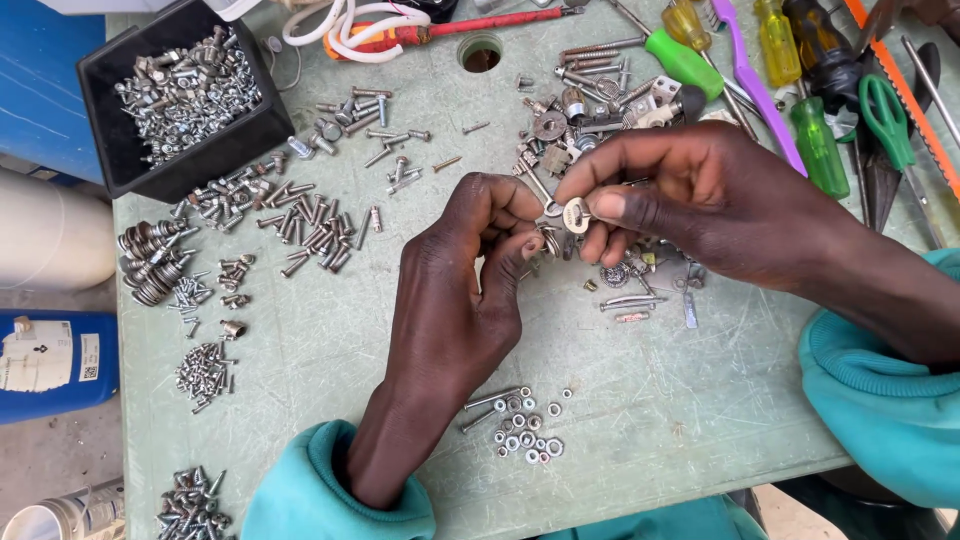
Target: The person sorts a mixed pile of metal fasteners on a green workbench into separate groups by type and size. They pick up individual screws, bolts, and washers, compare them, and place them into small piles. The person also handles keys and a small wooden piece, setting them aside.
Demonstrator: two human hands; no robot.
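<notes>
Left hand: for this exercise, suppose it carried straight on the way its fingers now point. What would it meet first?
The left hand points up and right at the right hand, so it would probably first meet the small metal washer pinched there; depth is unclear.

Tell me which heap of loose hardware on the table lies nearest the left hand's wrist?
The small pile of washers and nuts, just right of the left hand's wrist; the other heaps lie farther off along the table's left side.

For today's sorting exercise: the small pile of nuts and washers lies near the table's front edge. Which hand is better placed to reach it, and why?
Probably the left hand. Its wrist lies right beside the pile of nuts and washers. The right hand sits farther back and pinches a small flat metal piece between thumb and fingers.
</notes>
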